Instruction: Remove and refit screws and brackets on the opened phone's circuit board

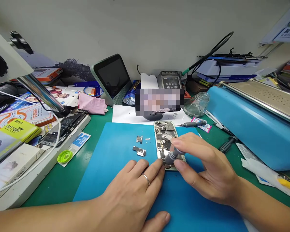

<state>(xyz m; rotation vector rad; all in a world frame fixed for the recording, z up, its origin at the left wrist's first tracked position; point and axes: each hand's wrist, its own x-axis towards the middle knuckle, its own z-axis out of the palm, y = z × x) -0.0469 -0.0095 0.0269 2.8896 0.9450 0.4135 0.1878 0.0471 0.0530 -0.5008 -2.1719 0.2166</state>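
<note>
An opened phone lies on a blue mat, its inner boards and parts exposed. My right hand pinches a grey screwdriver, whose tip is down on the phone's lower half. Wearing a ring, my left hand rests flat on the mat with fingers stretched out, and its fingertips touch the phone's lower left edge. Two small removed metal parts lie on the mat just left of the phone.
A second dismantled phone and a green cap lie left. A glass jar, another screwdriver, a small screen device and a meter stand behind. A large blue machine fills the right side.
</note>
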